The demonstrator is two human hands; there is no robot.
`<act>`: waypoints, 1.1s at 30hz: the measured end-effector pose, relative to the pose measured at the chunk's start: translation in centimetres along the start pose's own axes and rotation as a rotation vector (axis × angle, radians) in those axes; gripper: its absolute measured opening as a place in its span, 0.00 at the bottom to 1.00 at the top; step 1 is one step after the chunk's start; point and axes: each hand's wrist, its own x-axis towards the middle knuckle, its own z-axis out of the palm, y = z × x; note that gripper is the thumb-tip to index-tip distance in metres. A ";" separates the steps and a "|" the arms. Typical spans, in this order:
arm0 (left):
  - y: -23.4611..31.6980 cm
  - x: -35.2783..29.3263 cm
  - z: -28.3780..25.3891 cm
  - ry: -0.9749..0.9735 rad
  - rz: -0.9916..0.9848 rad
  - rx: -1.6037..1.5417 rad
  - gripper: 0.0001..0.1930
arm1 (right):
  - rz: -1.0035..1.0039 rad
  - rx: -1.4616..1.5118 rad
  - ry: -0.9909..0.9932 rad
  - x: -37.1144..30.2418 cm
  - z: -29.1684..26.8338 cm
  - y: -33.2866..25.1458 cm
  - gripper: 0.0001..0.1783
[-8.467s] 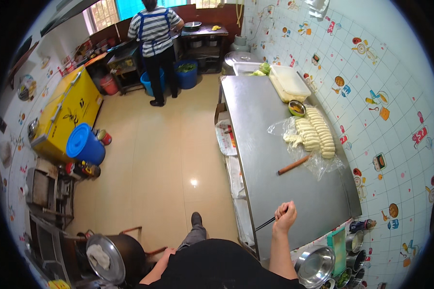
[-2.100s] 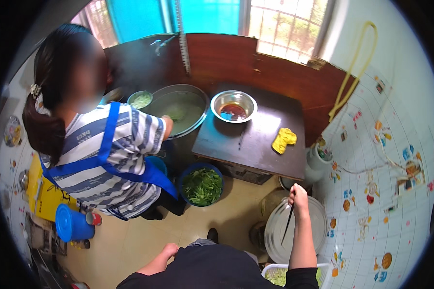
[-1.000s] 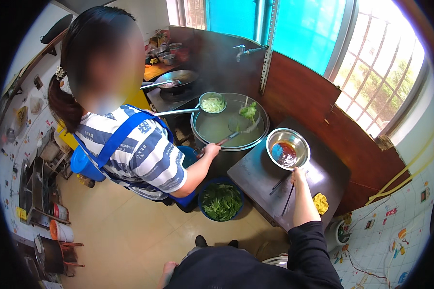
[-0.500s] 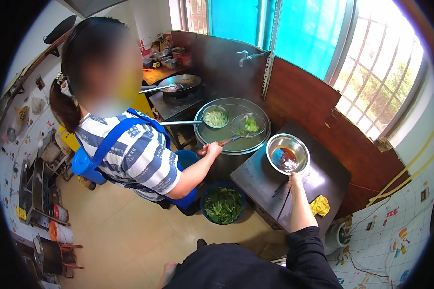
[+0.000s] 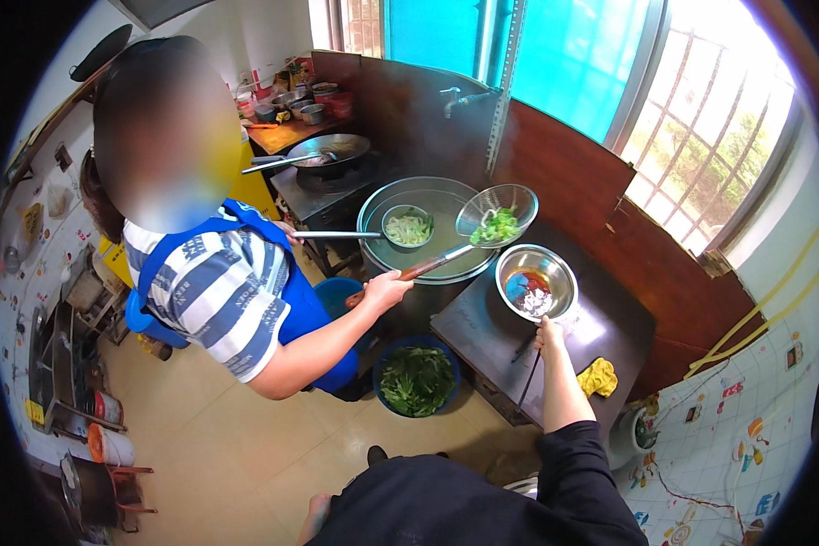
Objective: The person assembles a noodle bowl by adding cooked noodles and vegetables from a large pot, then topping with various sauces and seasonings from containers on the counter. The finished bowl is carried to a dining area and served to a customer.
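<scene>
My right hand (image 5: 548, 337) grips the near rim of a metal bowl (image 5: 566, 273), held out over the dark worktop. Reddish-brown liquid and pale bits lie in its bottom. Just beyond the bowl, a co-worker's hand (image 5: 389, 293) holds a wooden-handled wire strainer (image 5: 467, 216) with green vegetables and some white strands. The co-worker's other hand holds the long handle of a small round strainer (image 5: 409, 242) with pale strips, sitting in the large steaming pot (image 5: 366, 217). My left hand (image 5: 316, 511) shows only in part at the lower edge; its fingers are hidden.
A tub of leafy greens (image 5: 419, 378) stands on the floor between us. A yellow cloth (image 5: 598, 378) lies on the dark worktop (image 5: 473, 320). A wok (image 5: 348, 150) sits on the stove behind the pot. One gas cylinder (image 5: 630, 439) stands by the right wall.
The co-worker has lifted the wire strainer of greens out of the pot and moved it right, toward my bowl. The bowl stays in my right hand, slightly shifted.
</scene>
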 end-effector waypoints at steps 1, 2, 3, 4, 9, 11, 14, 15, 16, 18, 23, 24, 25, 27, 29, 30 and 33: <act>-0.2 0.3 0.5 0.016 -0.008 0.018 0.11 | -0.010 -0.016 -0.008 0.2 -0.4 0.0 0.17; -0.5 0.1 0.7 0.030 0.071 0.080 0.10 | -0.020 -0.030 -0.016 0.3 -0.9 -0.2 0.18; -0.4 -0.3 1.3 0.039 0.146 0.146 0.10 | -0.012 -0.011 -0.002 0.6 -1.8 -0.2 0.20; -0.1 -1.7 2.0 0.068 0.213 0.204 0.10 | -0.001 -0.021 0.009 0.2 -1.9 0.0 0.20; 0.1 -2.2 2.2 0.075 0.174 0.248 0.12 | 0.033 0.017 -0.039 -2.4 -3.2 0.6 0.20; 0.3 -2.4 2.7 0.057 0.165 0.202 0.14 | 0.032 0.040 -0.068 -3.6 -4.1 1.0 0.20; 0.6 -2.4 2.8 0.026 0.196 0.318 0.14 | 0.027 0.043 -0.092 -5.8 -4.8 2.0 0.19; 0.8 -2.3 2.6 -0.004 0.238 0.414 0.13 | 0.028 0.046 -0.096 -6.4 -5.0 2.3 0.19; 1.0 -2.1 2.7 -0.016 0.233 0.434 0.12 | 0.029 0.049 -0.101 -7.0 -5.2 2.6 0.19; 0.9 -1.2 2.5 -0.017 0.172 0.402 0.09 | 0.013 0.031 -0.099 -8.5 -5.5 2.9 0.18; 1.9 -1.1 2.7 -0.051 0.088 0.285 0.07 | -0.041 0.020 -0.088 -11.6 -5.3 4.0 0.16; 2.2 -1.2 2.9 -0.042 0.073 0.276 0.07 | -0.053 0.017 -0.084 -12.1 -5.2 4.2 0.15; 2.6 -1.4 3.2 -0.034 0.058 0.266 0.07 | -0.069 0.007 -0.082 -12.4 -5.3 4.6 0.15; 3.2 -1.9 3.6 -0.048 0.128 0.410 0.06 | -0.098 -0.016 -0.086 -12.7 -5.3 5.1 0.14; 3.6 -2.2 3.7 -0.056 0.117 0.395 0.06 | -0.105 0.010 -0.095 -13.0 -5.6 5.3 0.13; 3.3 -1.8 2.9 -0.049 0.073 0.310 0.06 | -0.102 0.027 -0.107 -13.2 -5.5 5.2 0.13; 4.0 -2.4 3.5 -0.011 -0.004 0.316 0.05 | -0.151 0.052 -0.110 -14.3 -4.9 4.4 0.13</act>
